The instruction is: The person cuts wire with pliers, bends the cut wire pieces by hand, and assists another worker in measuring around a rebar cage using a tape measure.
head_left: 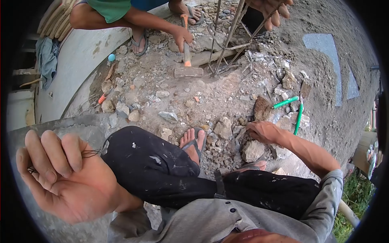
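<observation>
My left hand (69, 178) is raised at the left with its fingers curled. Thin dark wire strands (91, 153) poke out from between those fingers. Down in the rubble, my right hand (265, 132) has its fingers bent among the stones, just above a pale rock (253, 151); what lies under the fingertips is hidden. A rusty brown flat piece (262, 108) is just beyond this hand, beside green rods (285, 102).
A co-worker's hand (182, 38) grips a sledgehammer (188, 73) whose head rests on the ground. Another hand (273, 16) is near upright rebar (227, 38). Metal sheets (324, 52) lie on the grey sand at right. A concrete slab (81, 52) borders the left.
</observation>
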The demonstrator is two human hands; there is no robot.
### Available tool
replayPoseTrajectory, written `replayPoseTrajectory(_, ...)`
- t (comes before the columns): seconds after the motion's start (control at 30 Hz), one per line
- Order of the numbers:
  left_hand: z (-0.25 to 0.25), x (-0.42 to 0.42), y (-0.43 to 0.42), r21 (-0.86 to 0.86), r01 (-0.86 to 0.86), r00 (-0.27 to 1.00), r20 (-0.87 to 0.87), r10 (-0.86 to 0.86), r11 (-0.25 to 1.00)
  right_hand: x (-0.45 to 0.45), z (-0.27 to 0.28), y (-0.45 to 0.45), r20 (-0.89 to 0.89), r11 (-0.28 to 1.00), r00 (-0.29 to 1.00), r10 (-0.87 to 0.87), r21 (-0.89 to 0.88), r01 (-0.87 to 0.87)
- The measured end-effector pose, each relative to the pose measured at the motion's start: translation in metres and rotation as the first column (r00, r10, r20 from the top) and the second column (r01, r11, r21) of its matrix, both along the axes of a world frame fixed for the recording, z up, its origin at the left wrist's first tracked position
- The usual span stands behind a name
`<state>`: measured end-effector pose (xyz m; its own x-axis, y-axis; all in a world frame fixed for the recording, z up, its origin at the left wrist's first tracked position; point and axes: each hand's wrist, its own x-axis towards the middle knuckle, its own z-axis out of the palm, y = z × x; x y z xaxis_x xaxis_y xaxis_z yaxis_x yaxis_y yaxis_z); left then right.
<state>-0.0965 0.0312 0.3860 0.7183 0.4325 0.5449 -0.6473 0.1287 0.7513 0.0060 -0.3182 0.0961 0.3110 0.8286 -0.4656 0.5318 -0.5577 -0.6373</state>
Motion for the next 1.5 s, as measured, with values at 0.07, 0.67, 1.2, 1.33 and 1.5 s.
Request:
replayPoseTrajectory(0.07,-0.0003,0.0012,-0.0021,0.015,0.002,1.0,0.002,-0.002,1.0,0.0005,0.0,-0.0014,0.003,1.0,1.0,0.009,-0.001,-0.009)
replayPoseTrajectory(0.67,0.0009,0.0013,-0.003,-0.012,-0.043,0.999,0.008,0.043,0.999,-0.0007,-0.0052,-0.0033,0.014,0.999,1.0,0.014,-0.041,-0.013)
replayPoseTrajectory(1.2,0.001,-0.0003,0.0005,0.015,-0.02,1.0,-0.005,0.02,1.0,0.0005,-0.0047,-0.0009,0.013,0.998,0.999,0.04,-0.056,-0.039)
replayPoseTrajectory(1.33,0.0002,0.0015,-0.0027,-0.002,-0.025,1.0,0.005,0.025,1.0,0.0003,-0.0068,-0.0026,0.026,0.999,0.999,0.036,-0.02,-0.036)
replayPoseTrajectory(1.5,0.0,0.0015,-0.0022,-0.009,-0.02,1.0,0.008,0.02,1.0,0.001,-0.0045,-0.0014,0.024,0.999,0.999,0.035,-0.035,-0.034)
